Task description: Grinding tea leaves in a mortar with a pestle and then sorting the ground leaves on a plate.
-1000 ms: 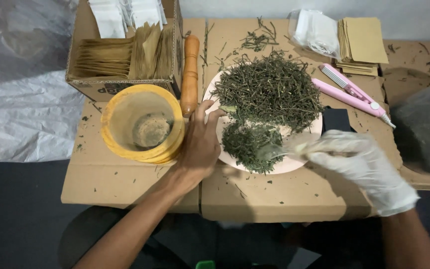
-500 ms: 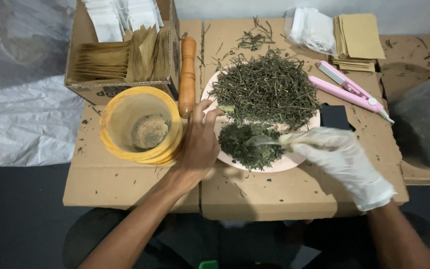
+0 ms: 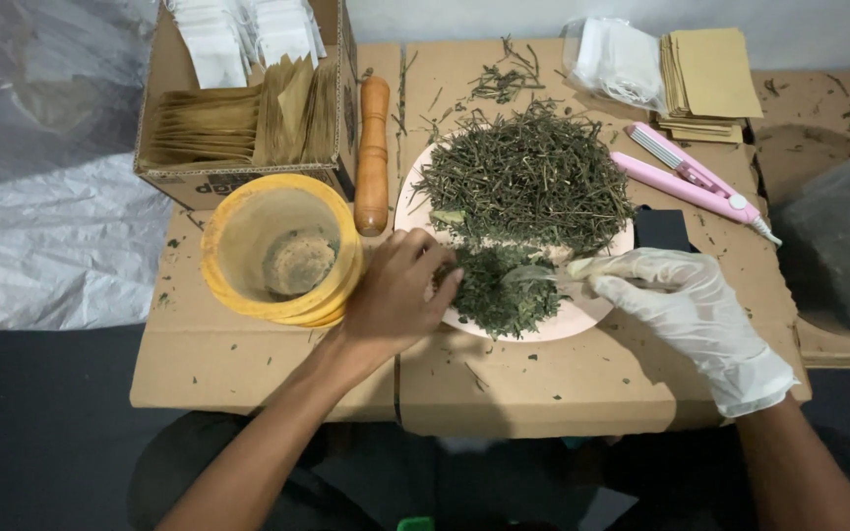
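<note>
A: How should that scoop have been done well?

B: I'd judge by keeping the spoon (image 3: 533,274) shallow and drawing it through the chopped dried herbs (image 3: 504,290) near the front of the pink plate (image 3: 582,320), so nothing spilled onto the cardboard worktop (image 3: 543,379).

A: And the hands?

B: The gloved right hand (image 3: 686,310) came in from the right, its grip clamped on the spoon's handle, bowl pointing left into the herbs. The bare left hand (image 3: 395,295) lay palm down at the plate's left edge, fingers loosely curled and holding nothing, fingertips touching the chopped heap, just beside the yellow mortar (image 3: 282,251).
</note>
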